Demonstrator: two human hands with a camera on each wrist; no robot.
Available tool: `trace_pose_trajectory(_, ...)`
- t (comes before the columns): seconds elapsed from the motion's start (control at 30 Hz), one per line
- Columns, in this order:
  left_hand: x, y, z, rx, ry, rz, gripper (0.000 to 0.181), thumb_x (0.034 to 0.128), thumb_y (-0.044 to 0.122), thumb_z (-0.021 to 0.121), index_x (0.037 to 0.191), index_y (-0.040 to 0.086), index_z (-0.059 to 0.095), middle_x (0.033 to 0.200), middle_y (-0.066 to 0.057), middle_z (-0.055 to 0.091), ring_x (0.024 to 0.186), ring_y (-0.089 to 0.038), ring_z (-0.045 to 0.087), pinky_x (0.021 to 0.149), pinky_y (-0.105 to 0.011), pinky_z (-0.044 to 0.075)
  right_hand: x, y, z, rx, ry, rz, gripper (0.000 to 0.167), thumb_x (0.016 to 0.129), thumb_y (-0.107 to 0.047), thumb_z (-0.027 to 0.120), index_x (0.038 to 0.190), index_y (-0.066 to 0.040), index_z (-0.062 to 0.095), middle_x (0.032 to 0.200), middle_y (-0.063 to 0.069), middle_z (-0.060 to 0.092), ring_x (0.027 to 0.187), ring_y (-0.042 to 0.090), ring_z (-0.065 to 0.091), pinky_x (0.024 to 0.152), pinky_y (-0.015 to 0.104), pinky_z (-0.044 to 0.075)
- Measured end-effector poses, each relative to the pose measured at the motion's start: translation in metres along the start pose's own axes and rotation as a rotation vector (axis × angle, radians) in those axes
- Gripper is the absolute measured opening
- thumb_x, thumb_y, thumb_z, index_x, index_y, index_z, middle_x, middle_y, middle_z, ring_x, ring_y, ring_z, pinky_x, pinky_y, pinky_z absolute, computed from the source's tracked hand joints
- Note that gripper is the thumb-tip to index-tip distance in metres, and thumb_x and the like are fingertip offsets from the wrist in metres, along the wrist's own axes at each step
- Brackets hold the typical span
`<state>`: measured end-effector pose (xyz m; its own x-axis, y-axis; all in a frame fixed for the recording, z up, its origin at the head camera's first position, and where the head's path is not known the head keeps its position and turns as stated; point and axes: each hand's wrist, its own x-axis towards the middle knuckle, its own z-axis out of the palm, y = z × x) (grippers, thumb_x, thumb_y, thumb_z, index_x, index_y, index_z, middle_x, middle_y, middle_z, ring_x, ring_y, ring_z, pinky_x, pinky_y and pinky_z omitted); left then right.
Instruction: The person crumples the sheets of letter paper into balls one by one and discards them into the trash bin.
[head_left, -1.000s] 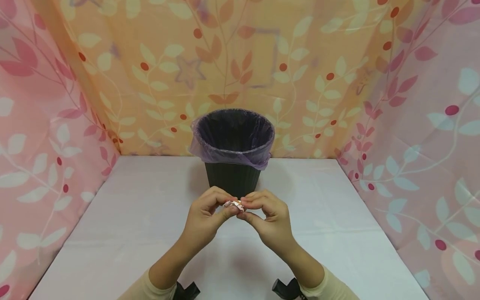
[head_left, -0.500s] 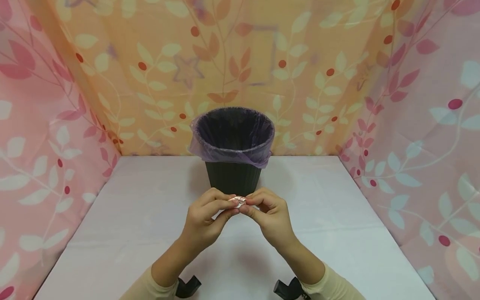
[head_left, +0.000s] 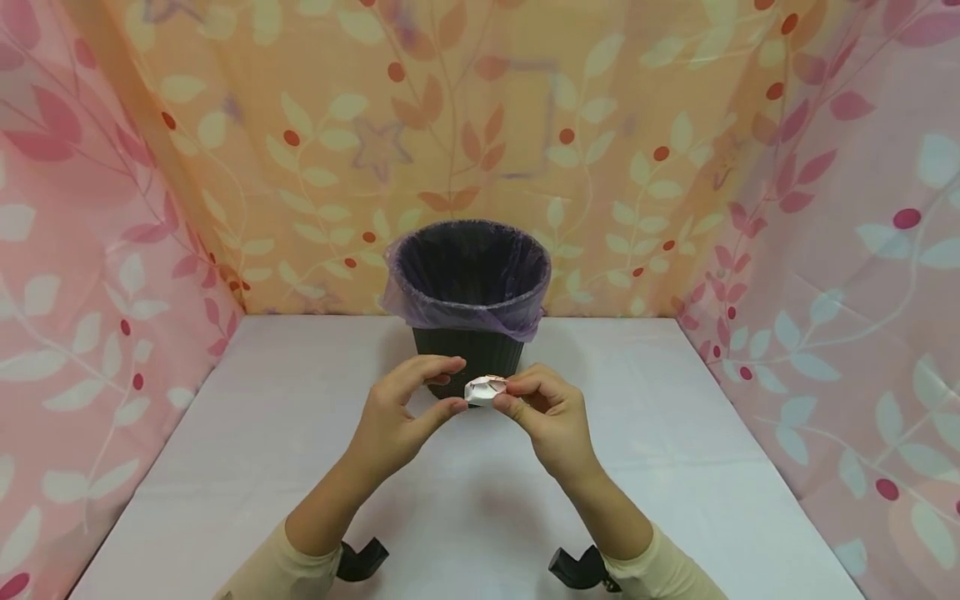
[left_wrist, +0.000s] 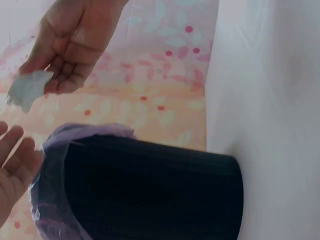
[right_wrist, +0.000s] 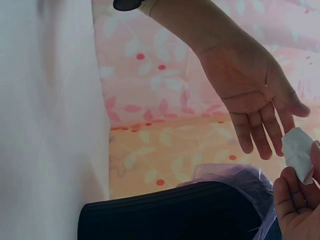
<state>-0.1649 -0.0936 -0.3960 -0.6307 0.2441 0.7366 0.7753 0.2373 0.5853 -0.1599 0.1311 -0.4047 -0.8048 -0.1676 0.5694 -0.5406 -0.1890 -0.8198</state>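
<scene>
In the head view my right hand [head_left: 553, 417] pinches a small crumpled piece of white paper [head_left: 484, 390] between thumb and fingers. A reddish mark shows on the paper's upper edge. My left hand [head_left: 397, 412] holds nothing; its thumb and fingers stand spread beside the paper. The left wrist view shows the paper [left_wrist: 29, 91] in the right hand [left_wrist: 75, 47], with the left fingers [left_wrist: 20, 155] apart from it. In the right wrist view the left hand [right_wrist: 252, 95] has straight fingers close to the paper [right_wrist: 299, 155]; the right hand [right_wrist: 300, 210] is partly cut off.
A dark bin [head_left: 468, 354] with a purple plastic liner [head_left: 472, 315] stands upright just beyond the hands. It rests on a white-covered table [head_left: 300, 400]. Leaf-patterned cloth [head_left: 315, 183] hangs behind and at both sides.
Both hands were pinching and working the paper. The left hand has since let go and opened, moving slightly left. The right hand keeps the paper, now more visible and slightly higher.
</scene>
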Motion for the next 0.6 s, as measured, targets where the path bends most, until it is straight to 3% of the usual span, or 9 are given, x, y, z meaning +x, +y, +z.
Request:
trace_pose_trajectory(0.1,0.007,-0.005,-0.008,0.047,0.033,-0.041,0.050,0.0809,0.008,0.087,0.128,0.009,0.070,0.125,-0.003,0.070,0.110,-0.019,0.065,0.098,-0.026,0.053,0.002,0.000,-0.002,-0.009,0.020,0.007,0.019,0.083,0.005,0.080,0.094,0.011,0.065,0.097,0.002,0.065,0.091,0.014,0.068,0.079,0.022,0.059)
trace_pose_trajectory(0.23,0.019,-0.013,-0.018,0.134,0.096,-0.048,0.051,0.0815,0.011,0.087,0.129,0.007,0.069,0.128,-0.004,0.069,0.115,-0.020,0.064,0.101,-0.025,0.050,0.003,0.001,-0.003,-0.020,0.036,0.011,0.019,0.082,0.008,0.080,0.094,0.012,0.065,0.096,0.002,0.064,0.090,0.013,0.067,0.078,0.021,0.059)
trace_pose_trajectory(0.4,0.040,-0.022,-0.032,0.215,0.174,-0.057,0.057,0.0804,0.014,0.089,0.132,0.005,0.067,0.135,-0.007,0.065,0.125,-0.026,0.059,0.104,-0.034,0.048,0.004,0.001,-0.003,-0.012,0.041,0.012,0.019,0.081,0.013,0.078,0.094,0.012,0.064,0.097,0.003,0.064,0.091,0.015,0.068,0.079,0.021,0.059)
trace_pose_trajectory(0.5,0.055,-0.029,-0.042,0.238,0.180,-0.121,0.065,0.0808,0.021,0.090,0.138,0.007,0.063,0.143,-0.008,0.060,0.129,-0.030,0.056,0.106,-0.043,0.047,0.005,0.002,-0.003,-0.011,0.045,0.008,0.019,0.081,0.015,0.077,0.094,0.013,0.064,0.096,0.004,0.064,0.092,0.015,0.068,0.079,0.021,0.059)
trace_pose_trajectory(0.6,0.069,-0.037,-0.050,0.254,0.141,-0.231,0.074,0.0827,0.034,0.088,0.146,0.011,0.056,0.152,-0.007,0.051,0.133,-0.032,0.051,0.109,-0.052,0.044,0.006,0.003,-0.004,-0.011,0.051,0.001,0.019,0.080,0.016,0.077,0.095,0.014,0.064,0.096,0.004,0.064,0.092,0.014,0.068,0.079,0.020,0.059)
